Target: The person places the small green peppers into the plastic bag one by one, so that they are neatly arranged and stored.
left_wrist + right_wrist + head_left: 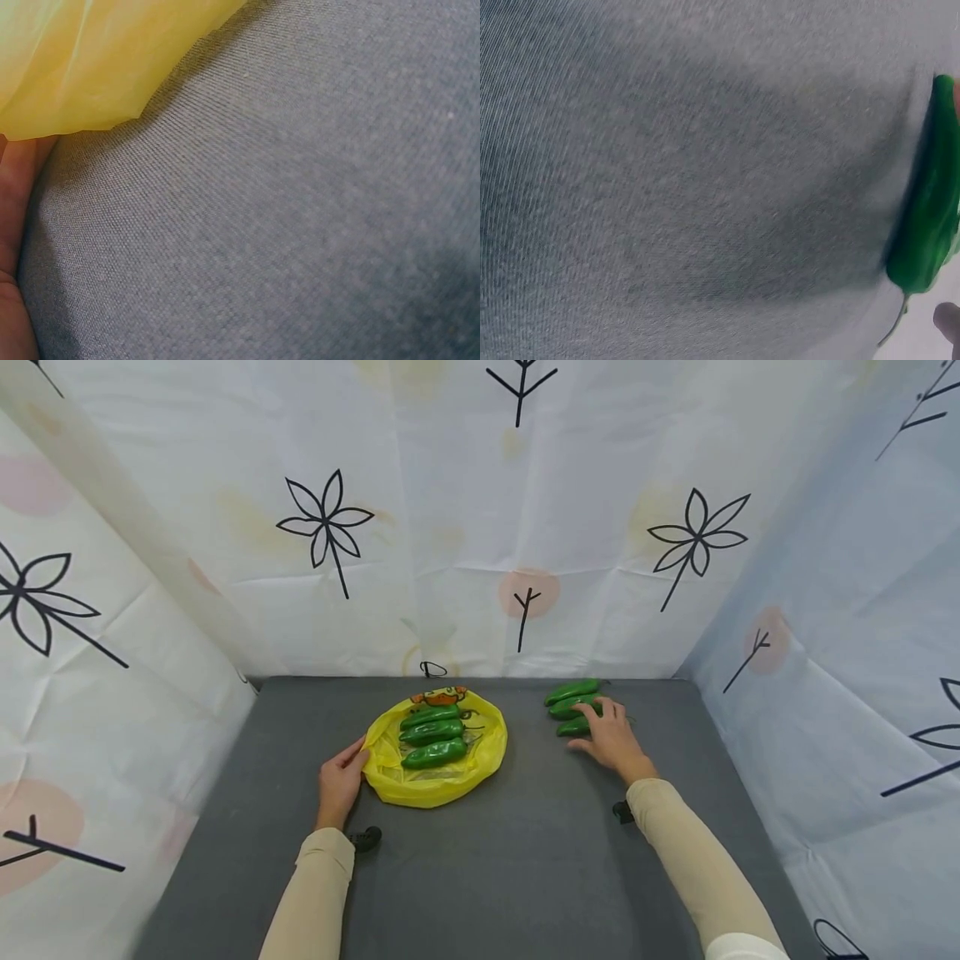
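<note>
Right hand (613, 740) is hovering over the nearest loose green chili pepper (572, 727) on the desk (495, 877). Pepper is lying at about 10 o'clock from the hand's middle, long axis running roughly 9-to-3, stem toward 3. Right fingers are standing wide, thumb on its near side; can't tell if they're touching it. Two more loose chili peppers (573, 691) are lying just past it, toward 12. Left hand (340, 783) is pinching the yellow plastic bag (420, 795) at its 9 o'clock rim. Bag is sitting at 9 o'clock from the right hand, well apart, holding three bagged chili peppers (432, 732). Hidden: right hand is covering the loose peppers' stem side in the head view; right wrist view is cutting off most of that hand; bag film is masking the left fingertips.
</note>
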Demonstrator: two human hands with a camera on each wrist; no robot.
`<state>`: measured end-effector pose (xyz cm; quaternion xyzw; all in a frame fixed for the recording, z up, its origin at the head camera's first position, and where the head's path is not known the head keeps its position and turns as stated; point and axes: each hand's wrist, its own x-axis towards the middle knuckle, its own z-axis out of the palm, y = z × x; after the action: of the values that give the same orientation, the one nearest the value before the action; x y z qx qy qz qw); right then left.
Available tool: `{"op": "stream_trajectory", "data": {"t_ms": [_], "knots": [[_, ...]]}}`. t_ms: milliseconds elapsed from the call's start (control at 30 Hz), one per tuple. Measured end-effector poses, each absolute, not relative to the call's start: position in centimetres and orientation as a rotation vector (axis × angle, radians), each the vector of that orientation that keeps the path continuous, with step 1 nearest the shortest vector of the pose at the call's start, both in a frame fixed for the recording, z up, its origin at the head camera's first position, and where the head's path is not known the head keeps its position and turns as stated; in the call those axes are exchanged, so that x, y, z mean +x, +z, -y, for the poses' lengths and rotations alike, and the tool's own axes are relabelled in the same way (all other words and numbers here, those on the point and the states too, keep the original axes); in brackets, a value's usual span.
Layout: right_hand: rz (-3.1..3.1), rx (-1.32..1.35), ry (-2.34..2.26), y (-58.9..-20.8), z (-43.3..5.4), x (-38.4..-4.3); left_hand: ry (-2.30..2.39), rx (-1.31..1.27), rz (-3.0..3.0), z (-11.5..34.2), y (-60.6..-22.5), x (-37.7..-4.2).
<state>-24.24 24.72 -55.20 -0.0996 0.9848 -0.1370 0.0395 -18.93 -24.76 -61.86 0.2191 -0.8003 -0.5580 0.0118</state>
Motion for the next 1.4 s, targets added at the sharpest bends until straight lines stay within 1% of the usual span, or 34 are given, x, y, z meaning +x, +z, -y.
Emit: {"op": "stream_trajectory", "data": {"t_ms": [200,600,933,1267,1400], "knots": [[-3.004,-0.268,-0.475,-55.1,-25.6,-24.1,-1.735,0.663,2.493,24.8,-61.8,-19.0],[-2.982,-0.207,-0.398,-55.3,-26.6,-24.2,-1.750,0.692,2.489,24.5,-61.9,-18.9],[-2.957,-0.254,-0.281,-55.4,-26.6,-24.2,-1.734,0.678,2.492,24.5,-61.8,-19.0],[-2.923,-0.214,-0.411,-55.7,-26.3,-23.8,-1.744,0.676,2.474,24.4,-61.7,-18.9],[-2.910,-0.235,-0.463,-55.6,-26.1,-23.5,-1.750,0.676,2.474,24.5,-61.8,-19.0]]}}
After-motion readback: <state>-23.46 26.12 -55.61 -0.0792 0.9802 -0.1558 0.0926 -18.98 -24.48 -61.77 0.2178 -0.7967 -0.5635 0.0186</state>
